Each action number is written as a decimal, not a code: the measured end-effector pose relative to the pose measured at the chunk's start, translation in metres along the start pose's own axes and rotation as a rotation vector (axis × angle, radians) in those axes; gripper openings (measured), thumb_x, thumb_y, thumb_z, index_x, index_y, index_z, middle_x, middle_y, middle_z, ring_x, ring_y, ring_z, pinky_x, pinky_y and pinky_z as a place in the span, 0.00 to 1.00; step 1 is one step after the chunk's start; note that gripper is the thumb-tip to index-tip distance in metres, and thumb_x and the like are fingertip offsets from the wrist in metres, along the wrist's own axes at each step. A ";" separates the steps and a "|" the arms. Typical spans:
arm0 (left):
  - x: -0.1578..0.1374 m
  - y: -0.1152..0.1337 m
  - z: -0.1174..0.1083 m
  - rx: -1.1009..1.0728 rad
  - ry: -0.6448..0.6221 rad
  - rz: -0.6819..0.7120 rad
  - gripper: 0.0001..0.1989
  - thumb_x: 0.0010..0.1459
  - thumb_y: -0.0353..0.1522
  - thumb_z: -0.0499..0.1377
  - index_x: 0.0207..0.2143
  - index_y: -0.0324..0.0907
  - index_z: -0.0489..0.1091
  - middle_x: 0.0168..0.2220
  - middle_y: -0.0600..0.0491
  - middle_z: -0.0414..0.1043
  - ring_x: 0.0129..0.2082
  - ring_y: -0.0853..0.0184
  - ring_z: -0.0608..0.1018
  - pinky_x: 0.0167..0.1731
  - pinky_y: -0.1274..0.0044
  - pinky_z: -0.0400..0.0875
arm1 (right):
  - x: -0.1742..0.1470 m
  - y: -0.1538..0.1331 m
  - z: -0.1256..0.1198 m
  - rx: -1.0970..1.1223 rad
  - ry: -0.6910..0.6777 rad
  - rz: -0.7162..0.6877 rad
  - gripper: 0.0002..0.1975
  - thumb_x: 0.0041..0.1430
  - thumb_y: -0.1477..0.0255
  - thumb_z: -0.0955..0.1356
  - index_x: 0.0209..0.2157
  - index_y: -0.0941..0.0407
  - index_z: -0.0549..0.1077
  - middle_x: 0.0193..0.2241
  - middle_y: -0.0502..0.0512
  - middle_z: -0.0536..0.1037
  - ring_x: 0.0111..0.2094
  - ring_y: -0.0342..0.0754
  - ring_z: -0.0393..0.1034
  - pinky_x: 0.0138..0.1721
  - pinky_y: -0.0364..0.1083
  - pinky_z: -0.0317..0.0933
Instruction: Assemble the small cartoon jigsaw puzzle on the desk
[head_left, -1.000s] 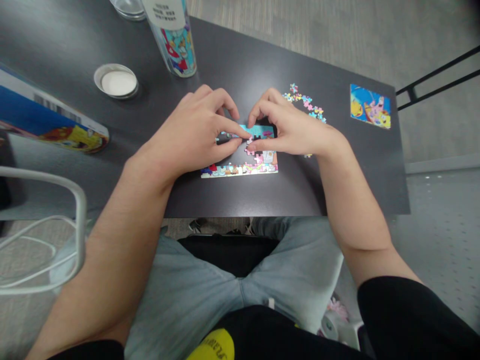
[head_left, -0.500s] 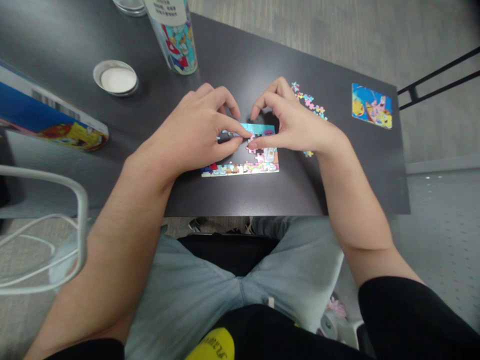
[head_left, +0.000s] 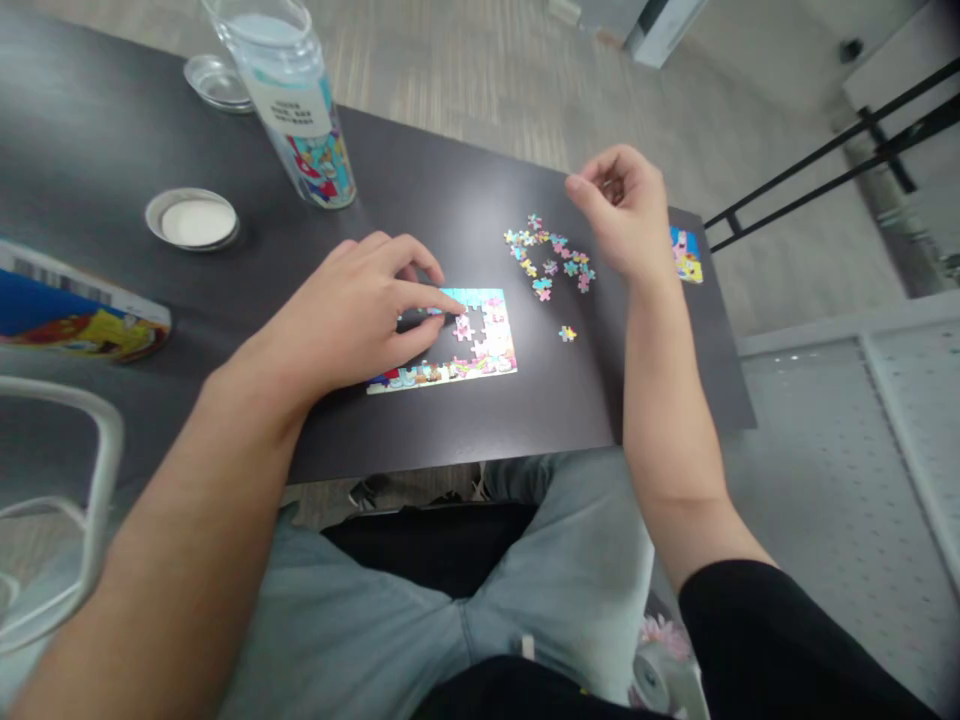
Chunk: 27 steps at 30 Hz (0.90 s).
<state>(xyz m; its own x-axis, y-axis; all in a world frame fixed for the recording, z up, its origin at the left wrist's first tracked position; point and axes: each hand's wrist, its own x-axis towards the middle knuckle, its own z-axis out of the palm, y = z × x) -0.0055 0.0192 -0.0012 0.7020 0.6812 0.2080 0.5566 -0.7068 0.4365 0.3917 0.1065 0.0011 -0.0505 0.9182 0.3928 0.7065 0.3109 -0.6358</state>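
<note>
A partly assembled jigsaw puzzle (head_left: 495,335) lies on the dark table, with its border joined and gaps in the middle. My left hand (head_left: 367,310) rests over its left side, fingers apart. The index fingertip touches or hovers just at a pink puzzle piece (head_left: 463,328) inside the frame; which of the two I cannot tell. Off to the right, my right hand (head_left: 626,210) is raised beside the loose puzzle pieces (head_left: 559,250), fingers curled and thumb near the index finger. Whether a small piece is between them is hidden. One single piece (head_left: 568,334) lies apart, nearer me.
A clear printed canister (head_left: 300,130) stands at the back left, near two round lids (head_left: 199,220). A blue printed canister (head_left: 82,310) lies at the left, above a white tubular frame (head_left: 105,450). A picture card (head_left: 685,255) sits by the right table edge, partly behind my wrist.
My right hand has left the puzzle and moved right and up, past the loose pieces. My left hand stays on the puzzle. The view has shifted, showing more floor.
</note>
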 end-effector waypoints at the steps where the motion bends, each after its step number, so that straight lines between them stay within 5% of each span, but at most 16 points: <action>1: 0.000 -0.001 0.000 -0.005 0.004 0.007 0.18 0.86 0.35 0.61 0.59 0.52 0.94 0.65 0.46 0.84 0.57 0.53 0.78 0.63 0.55 0.75 | 0.002 0.007 -0.003 -0.032 0.041 -0.003 0.29 0.74 0.35 0.79 0.41 0.46 0.78 0.40 0.54 0.81 0.38 0.54 0.69 0.47 0.58 0.68; 4: 0.000 -0.004 0.000 0.038 0.018 0.035 0.19 0.86 0.35 0.60 0.57 0.51 0.94 0.64 0.44 0.84 0.56 0.52 0.79 0.59 0.56 0.75 | 0.002 0.018 -0.012 -0.143 0.069 -0.013 0.17 0.77 0.51 0.80 0.43 0.48 0.82 0.40 0.55 0.83 0.42 0.56 0.76 0.52 0.59 0.72; 8: -0.001 -0.013 0.005 0.068 0.085 0.068 0.19 0.86 0.37 0.60 0.58 0.54 0.94 0.62 0.46 0.86 0.54 0.52 0.81 0.54 0.59 0.74 | -0.004 0.007 -0.029 -0.224 -0.119 0.064 0.04 0.71 0.68 0.82 0.43 0.50 0.87 0.41 0.57 0.87 0.42 0.55 0.79 0.52 0.57 0.75; 13: 0.001 -0.023 0.011 0.056 0.121 0.075 0.20 0.84 0.41 0.59 0.56 0.57 0.94 0.59 0.45 0.86 0.52 0.49 0.83 0.53 0.57 0.75 | -0.010 -0.013 -0.040 -0.265 -0.383 0.230 0.10 0.65 0.63 0.87 0.40 0.52 0.91 0.37 0.57 0.90 0.38 0.55 0.79 0.50 0.58 0.76; 27: 0.002 -0.011 -0.001 0.054 -0.008 -0.025 0.22 0.85 0.37 0.58 0.60 0.48 0.94 0.63 0.39 0.86 0.58 0.46 0.84 0.63 0.52 0.77 | -0.012 -0.019 -0.032 -0.078 -0.540 0.227 0.09 0.66 0.64 0.83 0.42 0.51 0.87 0.39 0.55 0.91 0.39 0.54 0.81 0.43 0.53 0.70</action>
<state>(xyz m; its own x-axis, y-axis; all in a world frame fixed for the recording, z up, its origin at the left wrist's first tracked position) -0.0107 0.0285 -0.0053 0.6911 0.6972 0.1906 0.5968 -0.6992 0.3937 0.4016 0.0812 0.0299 -0.2302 0.9609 -0.1541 0.7904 0.0922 -0.6056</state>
